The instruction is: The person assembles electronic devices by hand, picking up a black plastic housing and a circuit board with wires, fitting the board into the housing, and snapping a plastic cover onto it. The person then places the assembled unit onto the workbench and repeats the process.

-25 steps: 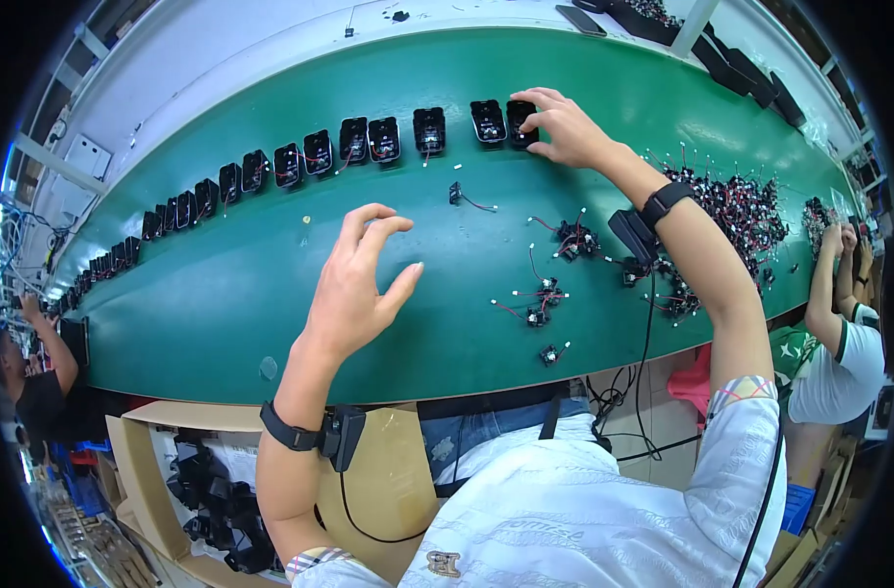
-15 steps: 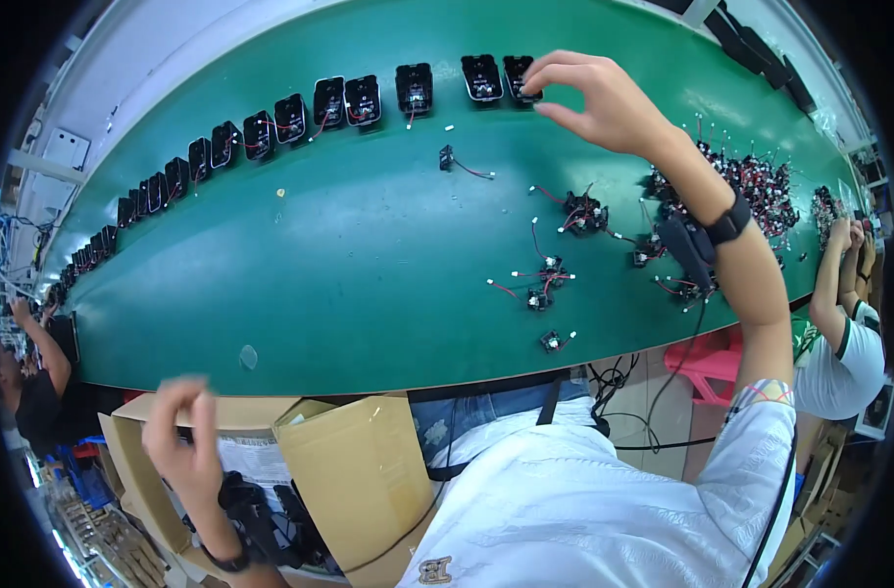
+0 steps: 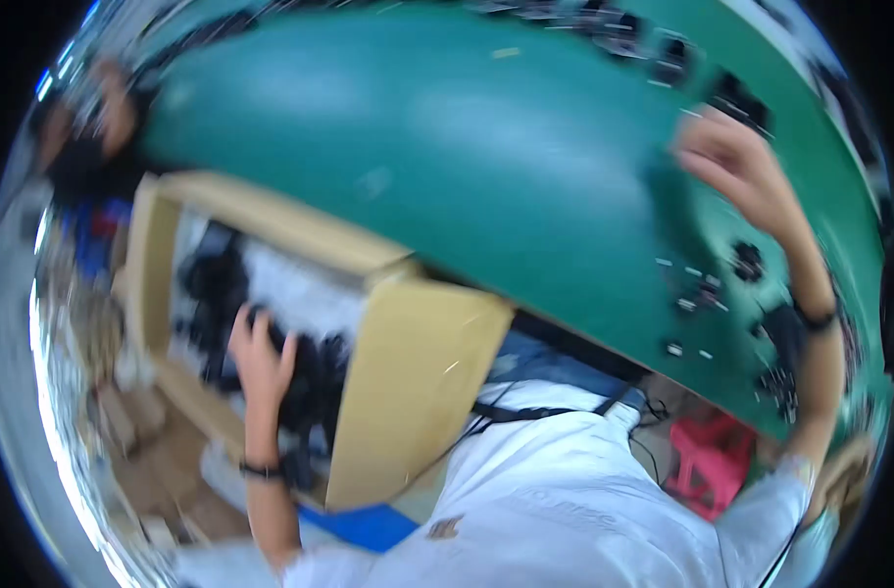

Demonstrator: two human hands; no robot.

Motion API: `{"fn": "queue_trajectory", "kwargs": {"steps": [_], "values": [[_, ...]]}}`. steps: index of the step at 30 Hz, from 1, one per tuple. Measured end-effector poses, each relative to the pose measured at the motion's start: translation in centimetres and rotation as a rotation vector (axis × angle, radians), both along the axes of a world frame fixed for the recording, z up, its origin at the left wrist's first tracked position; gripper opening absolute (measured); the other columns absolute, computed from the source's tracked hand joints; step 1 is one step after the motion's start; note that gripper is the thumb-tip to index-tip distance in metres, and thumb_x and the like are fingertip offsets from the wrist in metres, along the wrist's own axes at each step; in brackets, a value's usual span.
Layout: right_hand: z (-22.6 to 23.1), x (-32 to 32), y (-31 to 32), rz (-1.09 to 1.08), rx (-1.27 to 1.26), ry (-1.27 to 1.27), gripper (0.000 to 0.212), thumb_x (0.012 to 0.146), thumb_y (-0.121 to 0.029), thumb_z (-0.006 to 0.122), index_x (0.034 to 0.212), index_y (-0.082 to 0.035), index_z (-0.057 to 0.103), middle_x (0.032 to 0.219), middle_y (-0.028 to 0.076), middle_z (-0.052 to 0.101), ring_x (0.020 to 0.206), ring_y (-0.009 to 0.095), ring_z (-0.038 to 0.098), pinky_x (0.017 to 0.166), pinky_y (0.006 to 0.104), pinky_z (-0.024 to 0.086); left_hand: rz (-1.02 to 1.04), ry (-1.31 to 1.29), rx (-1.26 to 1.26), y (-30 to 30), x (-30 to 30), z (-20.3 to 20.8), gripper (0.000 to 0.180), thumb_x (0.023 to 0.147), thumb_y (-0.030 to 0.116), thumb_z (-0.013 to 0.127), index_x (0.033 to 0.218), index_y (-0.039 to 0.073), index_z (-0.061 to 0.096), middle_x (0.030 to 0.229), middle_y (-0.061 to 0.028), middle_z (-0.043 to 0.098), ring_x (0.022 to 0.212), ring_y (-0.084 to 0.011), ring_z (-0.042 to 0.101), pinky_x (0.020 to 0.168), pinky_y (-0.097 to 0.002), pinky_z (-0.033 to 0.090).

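My left hand (image 3: 261, 358) is down in an open cardboard box (image 3: 261, 211), over a pile of black plastic parts (image 3: 315, 377). Its thumb and fingers are apart, and I see nothing held in it. Above the green table, my right hand (image 3: 736, 167) is smeared by motion, its fingers looking curled; whether it holds anything is unclear. Just beyond it stand black housings (image 3: 736, 96), part of a blurred row along the far edge. Small black wired parts (image 3: 702, 292) lie on the table nearer to me, below that hand.
A raised cardboard flap (image 3: 418, 377) stands between the box and my body. To the right below the table is a pink stool (image 3: 707, 461). Another person (image 3: 99, 127) is at the far left. A dark device (image 3: 785, 333) is by my right wrist.
The view has swung toward the left, bringing the box further in. My left hand has gone down into the box. My right hand is still near the housings, its fingers now more curled.
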State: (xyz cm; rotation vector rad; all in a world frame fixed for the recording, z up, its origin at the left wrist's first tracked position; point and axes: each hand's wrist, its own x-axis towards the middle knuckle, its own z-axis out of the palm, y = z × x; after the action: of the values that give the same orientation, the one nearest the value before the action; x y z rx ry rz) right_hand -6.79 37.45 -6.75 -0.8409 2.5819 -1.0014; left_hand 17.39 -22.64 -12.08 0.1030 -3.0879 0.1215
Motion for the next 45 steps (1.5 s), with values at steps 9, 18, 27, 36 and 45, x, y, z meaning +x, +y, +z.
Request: {"fn": "queue_trajectory", "kwargs": {"steps": [9, 18, 27, 36, 45], "values": [[-1.4, 6.4, 2.8, -0.267, -0.345, -0.248, 0.022, 0.088, -0.007, 0.069, 0.109, -0.008, 0.06, 0.118, 0.005, 0.06, 0.1, 0.01, 0.057, 0.087, 0.0219, 0.044, 0.131, -0.19, 0.126, -5.9, -2.8, 0.7, 0.061, 0.082, 0.037, 0.077, 0.132, 0.008, 0.057, 0.131, -0.0167, 0.058, 0.12, -0.0377, 0.057, 0.102, -0.044, 0.045], [-2.1, 6.3, 1.4, -0.124, 0.125, 0.23, 0.027, 0.086, 0.01, 0.062, 0.111, -0.001, 0.066, 0.113, 0.012, 0.068, 0.087, 0.021, 0.067, 0.078, 0.0295, 0.053, 0.418, -0.237, 0.281, -4.5, -7.1, 2.0, 0.042, 0.09, 0.044, 0.068, 0.1, 0.003, 0.067, 0.101, -0.0197, 0.07, 0.099, -0.0341, 0.067, 0.088, -0.0424, 0.051], [-3.6, 4.1, 0.6, -0.104, 0.52, 0.5, 0.012, 0.089, -0.009, 0.07, 0.099, -0.003, 0.066, 0.084, 0.014, 0.067, 0.079, 0.034, 0.067, 0.069, 0.0386, 0.055, 0.043, -0.159, 1.403, 11.1, -13.0, 12.0, 0.044, 0.107, 0.041, 0.042, 0.114, 0.003, 0.065, 0.077, -0.0027, 0.061, 0.065, -0.0091, 0.057, 0.056, -0.0214, 0.042], [2.9, 9.4, -3.8, -0.303, -0.199, 0.452, 0.009, 0.088, -0.007, 0.075, 0.092, 0.0, 0.072, 0.079, 0.007, 0.072, 0.064, 0.014, 0.067, 0.056, 0.025, 0.052, -0.272, -0.762, 1.658, 32.0, -20.8, 7.0, 0.044, 0.106, 0.036, 0.044, 0.124, -0.002, 0.059, 0.106, -0.0134, 0.067, 0.09, -0.0223, 0.069, 0.079, -0.0376, 0.06], [0.8, 7.8, -4.0, -0.324, -0.123, 0.837, 0.012, 0.078, -0.002, 0.081, 0.084, -0.005, 0.071, 0.071, 0.005, 0.067, 0.058, 0.017, 0.062, 0.05, 0.0288, 0.047, -0.335, -0.897, 1.793, 35.2, -21.7, 5.8, 0.041, 0.106, 0.031, 0.05, 0.126, -0.004, 0.059, 0.112, -0.0111, 0.066, 0.102, -0.0173, 0.067, 0.089, -0.0345, 0.058]]}}
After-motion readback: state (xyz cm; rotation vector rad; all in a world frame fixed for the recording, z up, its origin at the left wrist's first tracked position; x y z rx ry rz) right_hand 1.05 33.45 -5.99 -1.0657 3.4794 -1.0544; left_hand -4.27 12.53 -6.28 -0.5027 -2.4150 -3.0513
